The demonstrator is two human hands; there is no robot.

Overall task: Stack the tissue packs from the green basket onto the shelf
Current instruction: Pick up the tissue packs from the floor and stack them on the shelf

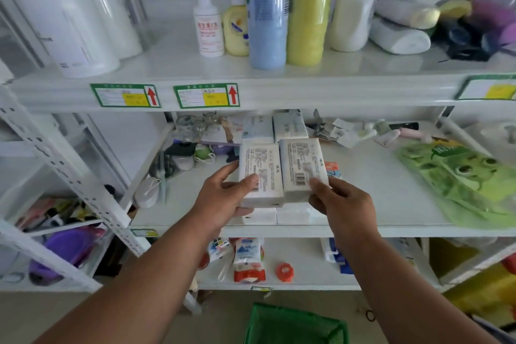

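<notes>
Both forearms extend forward from the lower edge of the view and converge toward the centre. The left forearm enters at 7 o'clock and runs toward 1 o'clock. The left hand (pixel 223 198) is turned palm inward, thumb on top and pressed flat, the remaining fingers curled underneath in a grip. The right forearm enters at 5 o'clock and runs toward 11 o'clock. The right hand (pixel 339 200) shows its back to the camera, thumb forward on top, fingers curled under in a pinch. The two hands are level and near each other, not touching.
</notes>
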